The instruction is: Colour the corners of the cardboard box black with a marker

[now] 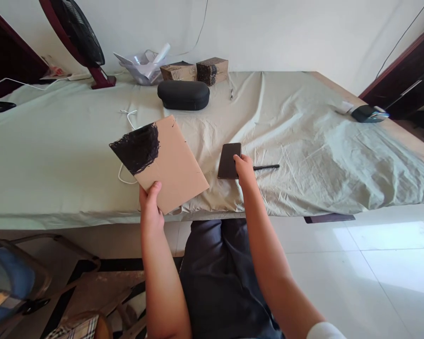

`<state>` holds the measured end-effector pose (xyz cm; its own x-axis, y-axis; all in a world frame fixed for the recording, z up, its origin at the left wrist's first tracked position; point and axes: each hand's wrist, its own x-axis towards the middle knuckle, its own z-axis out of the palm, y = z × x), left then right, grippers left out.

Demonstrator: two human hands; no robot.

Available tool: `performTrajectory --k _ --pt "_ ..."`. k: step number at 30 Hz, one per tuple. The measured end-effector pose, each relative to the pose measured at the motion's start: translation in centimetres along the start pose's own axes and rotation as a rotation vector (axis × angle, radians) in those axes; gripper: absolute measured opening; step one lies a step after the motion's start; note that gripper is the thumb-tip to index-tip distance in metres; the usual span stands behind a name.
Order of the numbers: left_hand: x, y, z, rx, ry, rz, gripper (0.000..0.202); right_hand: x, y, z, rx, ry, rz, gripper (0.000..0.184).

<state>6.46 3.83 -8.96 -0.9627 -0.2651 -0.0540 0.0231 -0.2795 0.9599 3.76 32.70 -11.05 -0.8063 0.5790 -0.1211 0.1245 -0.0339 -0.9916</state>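
Observation:
My left hand [151, 205] is closed on the lower edge of a flat brown cardboard piece [178, 165], thumb on top. Black paint or ink covers the cardboard's upper left corner. It is tilted above the table's front edge. My right hand [245, 169] grips the right edge of a dark smartphone [229, 162], its thumb over the screen side; the other fingers are mostly hidden. Whether the phone touches the cloth I cannot tell. A thin black pen [267, 167] sticks out to the right of that hand. Behind the cardboard runs a white cable [122, 176].
A green cloth [74, 155] covers the table. At the back stand a fan [101, 77], a plastic basket [143, 70], two small cardboard boxes [221, 68] and a black zip case [183, 95]. A small pen [232, 94] lies behind. A dark item [365, 114] sits far right.

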Motion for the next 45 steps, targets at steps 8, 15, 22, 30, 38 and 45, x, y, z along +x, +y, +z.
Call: performTrajectory --k 8,15,22,30,38,45 --pt "-0.2 0.2 0.0 -0.023 -0.027 -0.026 0.075 3.9 -3.5 2.6 -0.017 0.087 0.042 0.029" --pt "-0.3 -0.2 -0.1 -0.034 -0.116 -0.086 0.085 1.8 -4.4 0.7 0.072 0.061 0.010 0.058" --pt "-2.0 0.0 2.1 -0.037 -0.242 -0.063 0.119 -7.4 -3.7 -2.5 0.159 -0.438 0.017 0.079" --pt "-3.6 -0.3 3.8 -0.072 -0.252 -0.163 0.089 -7.6 -1.1 -4.9 -0.002 -0.155 -0.283 0.063" --pt "-3.0 -0.5 2.9 -0.060 -0.174 -0.191 0.076 -5.4 2.9 -9.6 -0.909 0.078 -0.396 0.062" --pt "-3.3 -0.7 3.3 -0.088 -0.250 -0.213 0.078 -5.6 2.2 -9.8 -0.970 0.129 -0.328 0.049"
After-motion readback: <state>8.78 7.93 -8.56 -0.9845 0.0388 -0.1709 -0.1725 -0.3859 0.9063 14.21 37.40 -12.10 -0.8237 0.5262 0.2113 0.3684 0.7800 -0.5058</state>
